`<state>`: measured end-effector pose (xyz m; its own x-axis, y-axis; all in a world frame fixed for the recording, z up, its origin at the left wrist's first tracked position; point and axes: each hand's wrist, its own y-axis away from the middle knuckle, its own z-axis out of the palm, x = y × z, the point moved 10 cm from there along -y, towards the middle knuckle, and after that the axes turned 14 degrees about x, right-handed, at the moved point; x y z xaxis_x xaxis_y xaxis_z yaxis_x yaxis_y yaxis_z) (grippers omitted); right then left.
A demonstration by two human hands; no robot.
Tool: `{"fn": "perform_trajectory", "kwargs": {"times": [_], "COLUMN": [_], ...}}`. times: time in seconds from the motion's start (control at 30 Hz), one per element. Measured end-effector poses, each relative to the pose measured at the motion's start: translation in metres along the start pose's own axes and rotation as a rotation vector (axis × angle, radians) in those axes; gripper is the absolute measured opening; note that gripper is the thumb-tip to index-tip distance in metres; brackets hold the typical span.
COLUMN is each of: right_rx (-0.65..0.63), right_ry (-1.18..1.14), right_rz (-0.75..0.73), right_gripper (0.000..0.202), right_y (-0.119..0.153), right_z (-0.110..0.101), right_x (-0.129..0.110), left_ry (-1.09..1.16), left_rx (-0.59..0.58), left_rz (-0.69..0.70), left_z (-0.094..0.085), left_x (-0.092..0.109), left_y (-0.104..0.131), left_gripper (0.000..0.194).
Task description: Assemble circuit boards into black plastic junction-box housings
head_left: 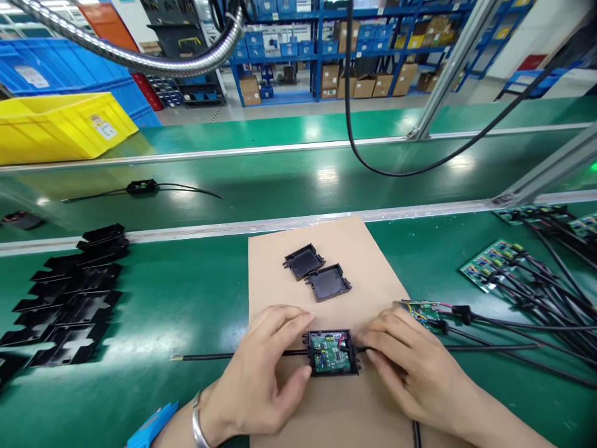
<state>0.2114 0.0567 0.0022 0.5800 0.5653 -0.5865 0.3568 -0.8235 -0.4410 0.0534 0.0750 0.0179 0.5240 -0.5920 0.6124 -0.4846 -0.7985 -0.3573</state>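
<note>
A small black plastic case (311, 369) with a green circuit board (334, 352) inside lies face up on a cardboard sheet (298, 414). My left hand (268, 373) arches over the black cable (209, 356) that leaves the case's left side. Its thumb tip touches the case's lower left corner, and the forefinger is spread apart above. At the right side, my right hand (405, 364) pinches the other black cable (485, 348) close to the case, between thumb and forefinger. Two more case halves, an upper one (303, 261) and a lower one (329, 283), lie beyond the hands.
Several circuit boards (497, 264) with black cables crowd the bench at right; one board (422, 311) reaches the cardboard by my right hand. Black plastic parts (69, 305) lie in rows at left. A wired case (142, 186), yellow bin (65, 127) and hanging cable (349, 93) are farther back.
</note>
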Motion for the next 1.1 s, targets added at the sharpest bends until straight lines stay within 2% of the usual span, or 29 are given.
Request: {"fn": "perform_trajectory", "kwargs": {"times": [0.1,0.2,0.27,0.33,0.43,0.5,0.57,0.63,0.7,0.83,0.9,0.97,1.03,1.1], "right_rx": [0.029,0.000,-0.060,-0.150,-0.298,-0.325,-0.275,-0.214,-0.206,-0.234,-0.258,-0.274,-0.236,-0.179], "right_ry": [-0.026,-0.026,0.030,0.127,0.266,0.304,0.285,0.230,0.130,-0.035,-0.012,0.052,0.134,0.201], "right_rz": [0.015,0.058,0.102,0.116,0.058,0.024,0.049,0.090,0.130,0.231,0.256,0.224,0.149,0.069], "right_gripper": [0.019,0.009,0.006,0.018,0.028,0.029,0.032,0.032,0.029,0.015,0.026,0.052,0.074,0.078], "right_y": [-0.005,-0.019,-0.031,-0.044,-0.058,-0.061,-0.061,-0.057,-0.049,-0.026,-0.014,-0.004,0.001,0.002], "right_z": [-0.001,0.006,0.018,0.035,0.063,0.074,0.071,0.059,0.043,0.012,0.007,0.013,0.022,0.030], "right_x": [-0.004,-0.010,-0.012,-0.011,-0.008,-0.007,-0.004,-0.001,0.000,0.008,0.012,0.014,0.013,0.010], "left_ry": [-0.043,-0.079,-0.067,-0.039,-0.019,-0.024,-0.025,-0.036,-0.080,-0.220,-0.238,-0.243,-0.251,-0.258], "left_rx": [-0.084,-0.104,-0.102,-0.097,-0.093,-0.090,-0.094,-0.117,-0.123,-0.120,-0.145,-0.138,-0.112,-0.113], "left_rz": [-0.014,-0.025,-0.028,-0.034,-0.051,-0.055,-0.043,-0.031,0.007,0.188,0.272,0.311,0.323,0.333], "left_z": [0.015,0.024,0.026,0.026,0.025,0.025,0.024,0.025,0.025,0.028,0.035,0.040,0.042,0.044], "left_x": [-0.003,-0.007,-0.009,-0.011,-0.013,-0.014,-0.013,-0.012,-0.007,0.017,0.029,0.034,0.033,0.031], "left_y": [0.008,0.012,0.013,0.012,0.010,0.009,0.008,0.008,0.007,0.011,0.016,0.018,0.017,0.015], "left_gripper": [0.078,0.076,0.071,0.070,0.070,0.069,0.069,0.068,0.066,0.056,0.046,0.039,0.035,0.032]}}
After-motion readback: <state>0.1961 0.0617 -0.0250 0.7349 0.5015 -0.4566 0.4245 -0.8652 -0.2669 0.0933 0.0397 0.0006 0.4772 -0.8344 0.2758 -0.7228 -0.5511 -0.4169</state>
